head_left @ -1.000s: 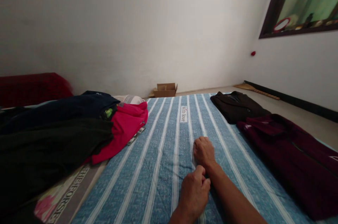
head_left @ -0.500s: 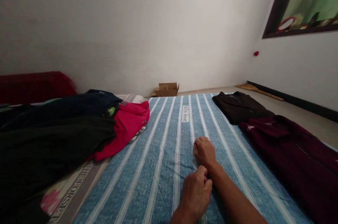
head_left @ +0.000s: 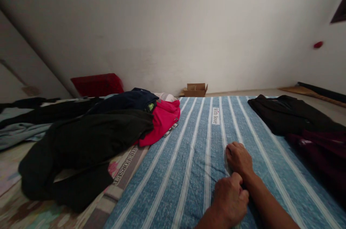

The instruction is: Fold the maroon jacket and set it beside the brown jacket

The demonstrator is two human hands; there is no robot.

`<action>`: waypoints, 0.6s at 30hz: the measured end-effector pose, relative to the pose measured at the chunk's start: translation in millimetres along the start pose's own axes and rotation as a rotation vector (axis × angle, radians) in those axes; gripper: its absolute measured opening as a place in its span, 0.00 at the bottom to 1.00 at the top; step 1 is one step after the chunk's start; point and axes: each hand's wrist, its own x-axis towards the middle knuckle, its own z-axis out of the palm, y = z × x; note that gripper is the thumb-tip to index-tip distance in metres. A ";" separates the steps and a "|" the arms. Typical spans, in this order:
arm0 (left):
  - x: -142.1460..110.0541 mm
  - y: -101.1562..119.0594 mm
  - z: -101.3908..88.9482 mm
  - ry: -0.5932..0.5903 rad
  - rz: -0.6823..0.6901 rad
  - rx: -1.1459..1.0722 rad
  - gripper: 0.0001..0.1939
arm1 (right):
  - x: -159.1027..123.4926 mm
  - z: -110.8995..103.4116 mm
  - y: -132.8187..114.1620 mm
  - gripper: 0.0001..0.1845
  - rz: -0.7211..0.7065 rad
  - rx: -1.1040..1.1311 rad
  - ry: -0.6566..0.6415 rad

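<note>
My right hand (head_left: pixel 239 158) rests low over the blue striped sheet (head_left: pixel 186 164), its fingers curled down. Just nearer to me, my left hand (head_left: pixel 231 198) is closed with its thumb and fingers bent together. Its knuckles come close to my right wrist; whether they touch, I cannot tell. What either hand holds, if anything, is hidden under the fingers. Ahead of both hands lies a white "With love" label (head_left: pixel 215 116) printed on the sheet. A folded black garment (head_left: pixel 292 115) and a maroon garment (head_left: pixel 321 153) lie to the right of my hands.
On the left is a heap with a dark green garment (head_left: pixel 102 135), a navy garment (head_left: pixel 127 100) and a pink-red garment (head_left: pixel 163 119), over a patterned cloth (head_left: pixel 125 167). An open cardboard box (head_left: pixel 195 90) and a red object (head_left: pixel 97 84) are by the wall.
The view has turned left, so everything sits further right in the picture and more of the heap shows. My hands keep nearly the same pose and place on the sheet.
</note>
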 end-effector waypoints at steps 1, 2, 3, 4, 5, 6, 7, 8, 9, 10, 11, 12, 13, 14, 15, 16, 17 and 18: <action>-0.1 -0.4 0.3 0.004 0.003 -0.003 0.08 | -0.1 0.0 0.0 0.11 0.000 -0.002 0.001; -0.1 -0.7 0.6 0.006 0.005 -0.004 0.08 | -0.1 0.1 0.0 0.11 -0.001 -0.003 0.002; -0.1 -1.0 0.8 0.007 0.006 -0.004 0.08 | 0.0 0.2 0.1 0.11 -0.002 -0.003 0.002; 0.0 -1.2 0.9 0.007 0.009 -0.002 0.08 | 0.0 0.3 0.2 0.11 -0.004 -0.003 0.002; 0.1 -1.3 0.9 0.008 0.015 -0.001 0.08 | 0.1 0.4 0.4 0.10 -0.008 -0.003 0.000; 0.3 -1.3 0.9 0.008 0.023 0.000 0.08 | 0.2 0.5 0.6 0.10 -0.010 -0.004 -0.002; 0.4 -1.3 0.9 0.008 0.028 0.001 0.08 | 0.3 0.6 0.7 0.11 -0.012 -0.005 -0.004; 0.5 -1.2 0.8 0.005 0.030 0.001 0.08 | 0.2 0.6 0.9 0.11 -0.013 -0.006 -0.008; 0.5 -1.1 0.8 0.001 0.029 0.001 0.08 | 0.2 0.6 1.1 0.11 -0.014 -0.007 -0.010; 0.4 -1.0 0.8 -0.004 0.026 0.000 0.09 | 0.0 0.6 1.2 0.11 -0.014 -0.006 -0.013; 0.3 -0.9 0.8 -0.007 0.020 0.001 0.08 | -0.1 0.5 1.3 0.12 -0.014 -0.006 -0.016; 0.0 -0.8 0.9 -0.008 0.018 0.003 0.08 | -0.2 0.4 1.4 0.12 -0.013 -0.006 -0.021; -0.3 -0.8 1.0 -0.007 0.020 0.006 0.08 | -0.3 0.4 1.4 0.12 -0.012 -0.005 -0.025; -0.7 -0.9 1.1 -0.007 0.023 0.012 0.08 | -0.4 0.3 1.4 0.12 -0.010 -0.004 -0.029; -1.1 -1.0 1.1 -0.009 0.026 0.018 0.09 | -0.4 0.3 1.4 0.12 -0.007 -0.002 -0.033; -1.5 -1.2 1.1 -0.011 0.027 0.024 0.09 | -0.5 0.4 1.4 0.12 -0.006 0.000 -0.036; -1.9 -1.2 0.9 -0.014 0.028 0.028 0.09 | -0.5 0.5 1.4 0.12 -0.006 0.001 -0.038; -2.3 -1.2 0.8 -0.017 0.028 0.032 0.09 | -0.5 0.8 1.5 0.12 -0.009 0.002 -0.037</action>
